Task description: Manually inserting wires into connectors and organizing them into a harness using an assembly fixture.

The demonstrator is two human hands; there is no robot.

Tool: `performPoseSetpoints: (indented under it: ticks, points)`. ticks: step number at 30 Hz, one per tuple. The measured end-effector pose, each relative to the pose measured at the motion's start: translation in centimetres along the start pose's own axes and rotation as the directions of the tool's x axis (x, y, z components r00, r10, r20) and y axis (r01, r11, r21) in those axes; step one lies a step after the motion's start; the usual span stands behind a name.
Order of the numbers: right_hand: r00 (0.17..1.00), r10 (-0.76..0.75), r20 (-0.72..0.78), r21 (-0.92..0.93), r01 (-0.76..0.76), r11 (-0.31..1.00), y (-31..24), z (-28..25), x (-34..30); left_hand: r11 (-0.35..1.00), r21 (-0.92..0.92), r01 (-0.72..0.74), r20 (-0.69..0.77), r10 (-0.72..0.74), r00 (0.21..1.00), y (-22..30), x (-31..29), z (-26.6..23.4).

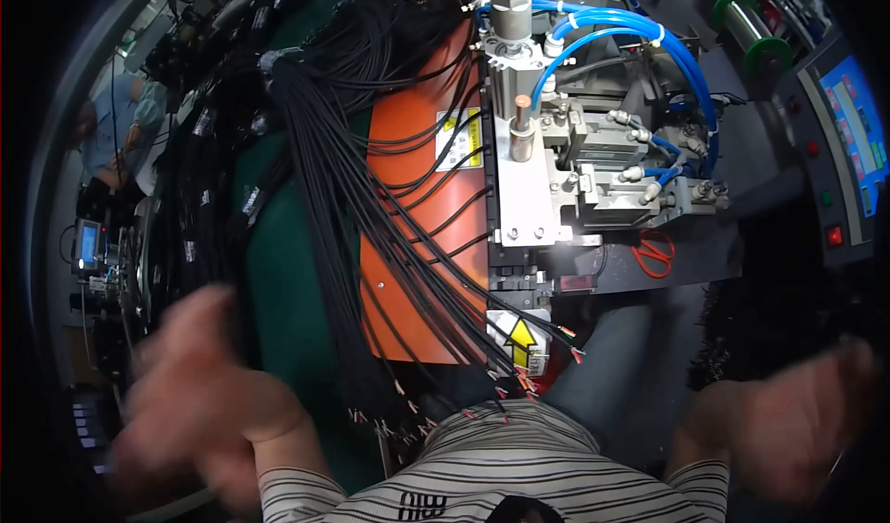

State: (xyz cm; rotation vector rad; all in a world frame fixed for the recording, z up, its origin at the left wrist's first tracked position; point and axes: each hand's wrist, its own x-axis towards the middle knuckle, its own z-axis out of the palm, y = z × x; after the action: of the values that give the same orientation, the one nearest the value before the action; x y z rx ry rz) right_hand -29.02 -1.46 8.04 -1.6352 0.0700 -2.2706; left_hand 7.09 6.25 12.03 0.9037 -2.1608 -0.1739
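Note:
Both hands are off to the sides, away from the cables and smeared by motion. My left hand (199, 393) is at the lower left, beside the green mat; its fingers are too blurred to read. Far to the right, my right hand (802, 412) is just as blurred. Between them a thick bundle of black cables (320, 180) fans out over an orange panel (417, 273). Several stripped ends with coloured wires (524, 379) hang near my lap. A few cables run into the side of a metal press fixture (528, 189).
Blue air hoses (691, 69) loop above the fixture's cylinders. Red-handled scissors (654, 254) lie on the grey surface to the right. A touch screen panel (858, 133) with buttons stands at far right. A green-rimmed spool (751, 31) sits behind. Another person (116, 143) works at far left.

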Motion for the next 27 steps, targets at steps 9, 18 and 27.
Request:
performPoseSetpoints:
  ticks: [9, 18, 27]
  points:
    - [0.562, 0.827, -0.013, -0.199, -0.812, 0.549, 1.3, -0.8, -14.3, 0.978, 0.204, -0.032, 0.575, -0.093, 0.813, -6.2, -4.2, 11.0]
    - [0.258, 0.965, -0.053, -0.006, -0.966, 0.258, 3.1, 0.6, -15.2, 0.986, 0.080, 0.143, 0.109, -0.151, 0.982, -7.8, -4.0, 14.0]
    - [0.294, 0.908, 0.299, -0.194, -0.913, 0.360, 6.1, 4.3, -15.0, 0.984, 0.065, 0.167, 0.176, -0.176, 0.969, -5.7, -2.1, 15.9]
